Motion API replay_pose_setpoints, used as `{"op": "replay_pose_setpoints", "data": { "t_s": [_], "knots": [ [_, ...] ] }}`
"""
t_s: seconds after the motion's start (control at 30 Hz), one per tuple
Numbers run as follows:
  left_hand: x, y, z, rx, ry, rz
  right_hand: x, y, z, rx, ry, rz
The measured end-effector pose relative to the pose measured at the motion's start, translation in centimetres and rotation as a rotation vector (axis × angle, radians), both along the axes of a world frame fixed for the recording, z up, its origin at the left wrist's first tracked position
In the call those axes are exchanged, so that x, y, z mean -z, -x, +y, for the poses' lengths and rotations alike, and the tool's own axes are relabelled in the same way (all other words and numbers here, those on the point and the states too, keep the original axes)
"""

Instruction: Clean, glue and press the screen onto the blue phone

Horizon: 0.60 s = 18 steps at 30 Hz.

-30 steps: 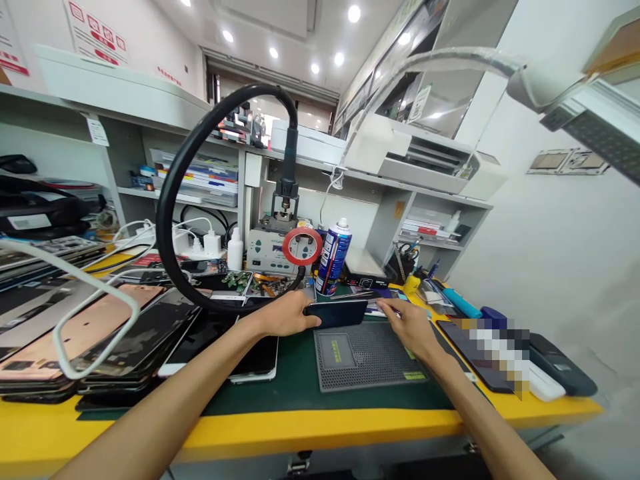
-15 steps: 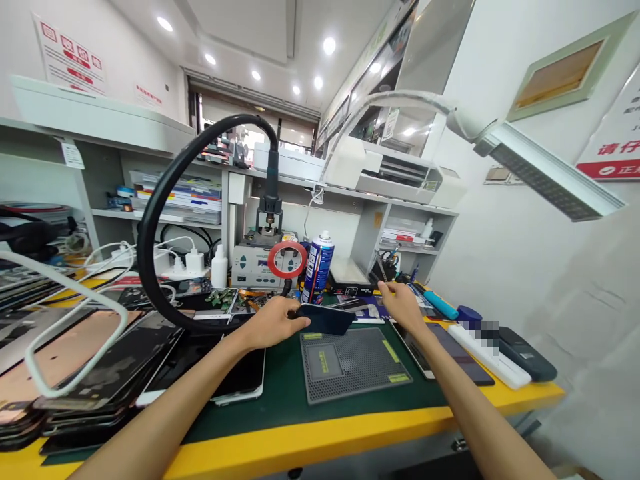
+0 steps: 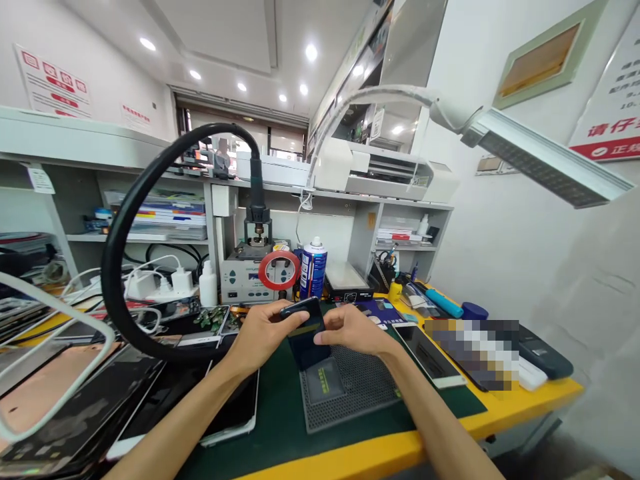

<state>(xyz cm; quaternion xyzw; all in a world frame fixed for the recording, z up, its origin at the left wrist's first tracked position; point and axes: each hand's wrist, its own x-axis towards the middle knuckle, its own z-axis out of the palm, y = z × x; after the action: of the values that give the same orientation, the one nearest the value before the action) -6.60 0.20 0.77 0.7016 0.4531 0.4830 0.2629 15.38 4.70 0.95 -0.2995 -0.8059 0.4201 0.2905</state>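
A dark smartphone [image 3: 306,330] stands nearly upright over the grey perforated work mat [image 3: 350,390], held between both hands. My left hand [image 3: 260,333] grips its left side, thumb lying along the top edge. My right hand [image 3: 353,330] closes on its right side, fingers curled against the phone's face. Both hands hover above the green bench mat [image 3: 280,427].
Stacks of phone screens and panels [image 3: 75,387] fill the left bench. A black hose loop [image 3: 120,253], hot-air station [image 3: 245,277], red tape roll [image 3: 279,270] and spray can [image 3: 313,267] stand behind. Phones [image 3: 430,347] lie right. A lamp arm [image 3: 530,160] hangs overhead.
The phone went from lying flat in my left hand to standing upright. My right hand came back from the right side of the bench and took hold of it. The camera view swung right.
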Motion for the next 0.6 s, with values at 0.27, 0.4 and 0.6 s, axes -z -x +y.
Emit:
{"op": "replay_pose_setpoints", "data": {
  "t_s": [0.27, 0.4, 0.6],
  "knots": [
    [1.2, -2.3, 0.0, 0.078, 0.132, -0.082, 2.3, -1.6, 1.6, -0.001, 0.102, 0.021],
    [1.6, -3.2, -0.2, 0.116, 0.134, -0.014, 2.6, -2.5, 2.1, 0.009, 0.149, 0.006],
    [2.2, -3.1, 0.2, 0.123, 0.159, 0.009, 2.3, -2.8, 1.9, 0.026, 0.176, 0.015]
  ]
}}
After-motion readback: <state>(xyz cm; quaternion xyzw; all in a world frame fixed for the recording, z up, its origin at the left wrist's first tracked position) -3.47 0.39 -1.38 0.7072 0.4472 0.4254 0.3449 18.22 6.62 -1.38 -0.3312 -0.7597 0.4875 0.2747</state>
